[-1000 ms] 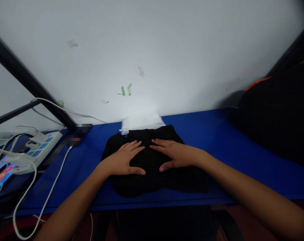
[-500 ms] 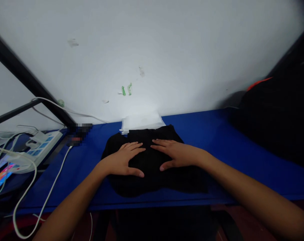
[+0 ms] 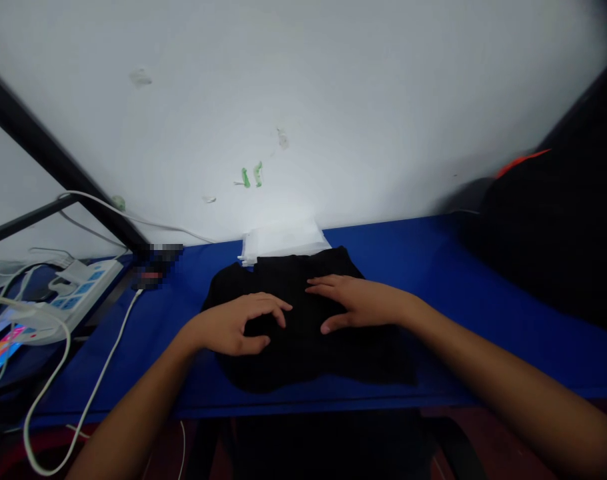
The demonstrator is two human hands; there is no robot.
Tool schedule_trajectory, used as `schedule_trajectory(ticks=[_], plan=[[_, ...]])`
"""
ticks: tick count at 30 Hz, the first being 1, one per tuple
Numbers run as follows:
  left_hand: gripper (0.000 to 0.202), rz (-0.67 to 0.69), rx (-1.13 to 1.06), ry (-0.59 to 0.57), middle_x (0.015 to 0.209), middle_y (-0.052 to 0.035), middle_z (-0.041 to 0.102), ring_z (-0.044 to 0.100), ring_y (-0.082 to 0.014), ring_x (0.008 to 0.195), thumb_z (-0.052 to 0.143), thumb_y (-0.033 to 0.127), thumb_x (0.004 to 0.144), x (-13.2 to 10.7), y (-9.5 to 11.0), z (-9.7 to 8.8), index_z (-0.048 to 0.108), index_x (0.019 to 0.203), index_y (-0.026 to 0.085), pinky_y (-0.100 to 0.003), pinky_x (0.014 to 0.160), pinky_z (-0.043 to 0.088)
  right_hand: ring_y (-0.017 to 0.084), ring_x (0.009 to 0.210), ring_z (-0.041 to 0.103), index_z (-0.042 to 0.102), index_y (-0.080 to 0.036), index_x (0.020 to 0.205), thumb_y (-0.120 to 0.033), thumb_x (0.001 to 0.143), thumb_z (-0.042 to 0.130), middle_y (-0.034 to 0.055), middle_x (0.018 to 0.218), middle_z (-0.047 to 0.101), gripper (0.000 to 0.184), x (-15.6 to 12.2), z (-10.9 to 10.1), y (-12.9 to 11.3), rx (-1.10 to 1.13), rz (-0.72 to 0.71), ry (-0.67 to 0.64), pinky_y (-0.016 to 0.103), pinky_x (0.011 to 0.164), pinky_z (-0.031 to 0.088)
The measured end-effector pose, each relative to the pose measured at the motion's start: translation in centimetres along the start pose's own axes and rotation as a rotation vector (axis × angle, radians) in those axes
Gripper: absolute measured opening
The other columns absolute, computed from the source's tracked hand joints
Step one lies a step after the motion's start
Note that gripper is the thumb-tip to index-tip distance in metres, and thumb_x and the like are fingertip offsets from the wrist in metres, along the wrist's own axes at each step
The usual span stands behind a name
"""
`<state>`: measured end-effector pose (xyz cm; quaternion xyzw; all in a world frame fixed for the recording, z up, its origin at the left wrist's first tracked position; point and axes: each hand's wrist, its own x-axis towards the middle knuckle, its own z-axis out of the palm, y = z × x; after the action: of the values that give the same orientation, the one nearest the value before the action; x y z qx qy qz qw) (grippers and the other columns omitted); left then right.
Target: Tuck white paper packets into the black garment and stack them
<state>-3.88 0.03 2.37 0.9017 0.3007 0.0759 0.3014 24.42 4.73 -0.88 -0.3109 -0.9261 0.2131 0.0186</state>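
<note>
A folded black garment [image 3: 303, 347] lies on the blue table [image 3: 433, 280] in front of me. My left hand [image 3: 233, 323] hovers over its left part, fingers curved and apart, thumb underneath, holding nothing. My right hand [image 3: 358, 303] rests flat on the garment's upper middle, fingers stretched toward the left. A flat white packet [image 3: 283, 239] lies behind the garment against the wall.
A white power strip [image 3: 78, 290] with white cables [image 3: 98, 387] sits at the left beside a lit phone screen [image 3: 3, 347]. A big black bag [image 3: 558, 233] with an orange trim fills the right side. A black metal frame [image 3: 58, 167] runs at the left.
My left hand has lifted off the garment, drawn back a little toward me and curled its fingers. My right hand has stayed flat, almost unmoved.
</note>
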Motion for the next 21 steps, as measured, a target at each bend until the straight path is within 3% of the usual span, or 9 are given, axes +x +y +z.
schedule_trajectory(ticks=[4, 9, 14, 16, 21], plan=[[0.006, 0.009, -0.014, 0.084, 0.117, -0.0059, 0.065, 0.061, -0.0202, 0.105, 0.056, 0.017, 0.083, 0.1, 0.3, -0.4, 0.059, 0.086, 0.02, -0.036, 0.095, 0.045, 0.031, 0.129, 0.047, 0.051, -0.014, 0.137, -0.064, 0.08, 0.062, 0.0165, 0.142, 0.049, 0.076, 0.0, -0.3, -0.1, 0.089, -0.066, 0.059, 0.044, 0.106, 0.039], [0.007, -0.056, 0.017, 0.21, 0.104, -0.0033, 0.068, 0.062, -0.0167, 0.094, 0.052, 0.02, 0.088, 0.1, -0.1, -0.4, 0.059, 0.09, 0.02, -0.032, 0.085, 0.047, 0.028, 0.117, 0.055, 0.054, -0.018, 0.133, -0.062, 0.077, 0.066, 0.0126, 0.128, 0.059, 0.071, -0.2, -0.7, -0.6, 0.193, -0.184, 0.057, 0.042, 0.099, 0.043], [0.009, -0.227, 0.116, 0.367, 0.078, 0.0013, 0.063, 0.058, -0.0128, 0.07, 0.051, 0.025, 0.089, 0.3, -0.5, -0.1, 0.059, 0.088, 0.02, -0.025, 0.065, 0.044, 0.028, 0.12, 0.052, 0.041, -0.02, 0.142, -0.06, 0.069, 0.075, 0.0118, 0.136, 0.053, 0.09, -0.7, -1.0, -0.9, 0.266, -0.173, -0.005, 0.041, 0.102, 0.042], [0.01, -0.279, 0.148, 0.395, 0.075, 0.0021, 0.062, 0.056, -0.0124, 0.067, 0.051, 0.027, 0.089, 0.4, -0.5, 0.1, 0.058, 0.089, 0.02, -0.024, 0.062, 0.042, 0.028, 0.122, 0.052, 0.038, -0.019, 0.143, -0.05, 0.072, 0.076, 0.0121, 0.137, 0.052, 0.086, -0.8, -1.0, -0.9, 0.27, -0.179, -0.014, 0.04, 0.102, 0.041], [0.014, -0.32, 0.133, 0.356, 0.074, 0.0019, 0.06, 0.056, -0.0123, 0.066, 0.05, 0.031, 0.091, 0.3, -0.6, -0.2, 0.059, 0.091, 0.02, -0.024, 0.062, 0.041, 0.023, 0.107, 0.059, 0.053, -0.015, 0.127, -0.016, 0.076, 0.06, 0.0107, 0.123, 0.061, 0.052, -1.1, -1.4, -0.8, 0.271, -0.185, -0.039, 0.035, 0.089, 0.048]])
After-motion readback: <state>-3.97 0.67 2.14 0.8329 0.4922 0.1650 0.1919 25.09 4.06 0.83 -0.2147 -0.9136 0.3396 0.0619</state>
